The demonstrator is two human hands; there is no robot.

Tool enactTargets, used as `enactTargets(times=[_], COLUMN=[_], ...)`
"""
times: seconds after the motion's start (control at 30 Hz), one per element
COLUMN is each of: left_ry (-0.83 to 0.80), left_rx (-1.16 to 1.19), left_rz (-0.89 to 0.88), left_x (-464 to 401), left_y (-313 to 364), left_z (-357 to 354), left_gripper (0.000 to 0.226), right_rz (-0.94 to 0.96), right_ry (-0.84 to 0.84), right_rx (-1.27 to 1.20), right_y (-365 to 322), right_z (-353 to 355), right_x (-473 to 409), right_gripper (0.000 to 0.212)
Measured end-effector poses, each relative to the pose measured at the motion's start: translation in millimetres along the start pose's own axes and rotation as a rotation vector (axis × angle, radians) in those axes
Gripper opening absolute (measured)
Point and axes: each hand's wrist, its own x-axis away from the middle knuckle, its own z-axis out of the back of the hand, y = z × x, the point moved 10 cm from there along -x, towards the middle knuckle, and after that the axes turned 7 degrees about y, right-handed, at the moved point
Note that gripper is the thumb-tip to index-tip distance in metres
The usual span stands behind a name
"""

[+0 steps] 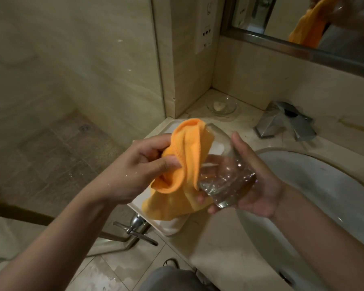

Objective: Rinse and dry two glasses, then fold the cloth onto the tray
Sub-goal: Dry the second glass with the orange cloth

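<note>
A clear drinking glass (223, 169) lies tilted in my right hand (254, 181), base toward me and mouth pointing up and away. My left hand (143, 166) grips an orange cloth (183, 162), which is bunched against the glass's left side and hangs down below it. Both hands hover over the counter's left end, above a white tray (172, 227); the cloth hides most of the tray. A second glass is not visible.
A white sink basin (315, 185) lies to the right, with a chrome faucet (286, 122) behind it. A small glass soap dish (221, 106) stands in the back corner. A shower door handle (135, 227) sticks out left of the counter. Mirror above.
</note>
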Motion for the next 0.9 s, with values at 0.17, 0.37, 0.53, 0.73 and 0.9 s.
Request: enactTargets(times=[0.17, 0.37, 0.53, 0.73, 0.9], left_ry=[-0.017, -0.081, -0.192, -0.467, -0.139], left_rx=[-0.080, -0.161, -0.194, -0.156, 0.166], left_rz=[0.001, -0.069, -0.051, 0.017, 0.024], left_x=[-3.3, -0.4, 1.4, 8.5, -0.4], left_y=[1.6, 15.0, 12.9, 4.4, -3.0], left_z=[-4.3, -15.2, -26.0, -35.6, -13.2], left_gripper=[0.017, 0.020, 0.031, 0.028, 0.020], right_rz=[0.188, 0.137, -0.015, -0.076, 0.011], right_ry=[0.294, 0.075, -0.107, -0.373, -0.393], right_rx=[0.558, 0.285, -0.041, -0.245, -0.412], right_y=[-27.2, -8.8, 11.2, 29.8, 20.6], right_z=[16.2, -1.2, -13.2, -41.3, -44.6], right_x=[8.6, 4.8, 4.2, 3.9, -2.4], right_gripper=[0.106, 0.065, 0.065, 0.070, 0.073])
